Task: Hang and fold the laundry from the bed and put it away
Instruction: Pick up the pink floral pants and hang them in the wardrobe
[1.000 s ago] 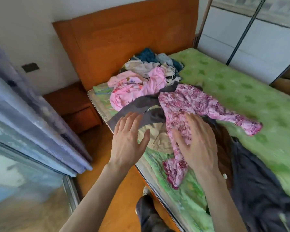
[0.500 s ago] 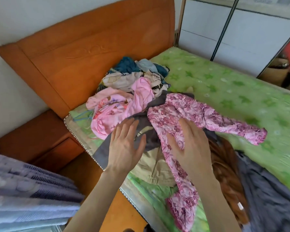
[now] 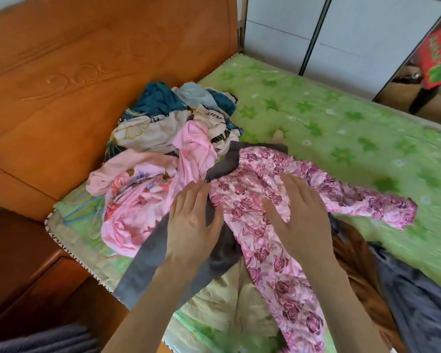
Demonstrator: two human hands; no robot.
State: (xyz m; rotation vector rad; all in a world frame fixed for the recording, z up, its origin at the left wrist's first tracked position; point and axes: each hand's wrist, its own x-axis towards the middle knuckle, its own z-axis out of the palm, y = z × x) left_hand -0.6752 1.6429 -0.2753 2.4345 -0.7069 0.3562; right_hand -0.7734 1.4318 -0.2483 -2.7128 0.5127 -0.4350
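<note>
A pink garment with purple roses (image 3: 273, 245) lies spread across the bed (image 3: 341, 128), one sleeve reaching right. My right hand (image 3: 298, 215) rests flat on it, fingers apart. My left hand (image 3: 191, 225) lies flat and open on a grey garment (image 3: 150, 256) just left of the floral one. Behind them is a heap of laundry: a light pink top (image 3: 143, 197), a cream printed piece (image 3: 148, 131) and teal and pale blue clothes (image 3: 163, 98). A beige garment (image 3: 222, 301) lies under my forearms.
A wooden headboard (image 3: 87, 72) stands behind the heap and a wooden nightstand (image 3: 23, 263) to the left. Brown (image 3: 354, 258) and dark blue-grey (image 3: 418, 301) clothes lie at the right. Blue hangers (image 3: 79, 212) poke out beside the pink top. White wardrobe panels (image 3: 341, 34) are at the back.
The view has swung right and closer to the bed; the window and curtain have left the frame. Both hands stay flat, the left one now further onto the grey garment.
</note>
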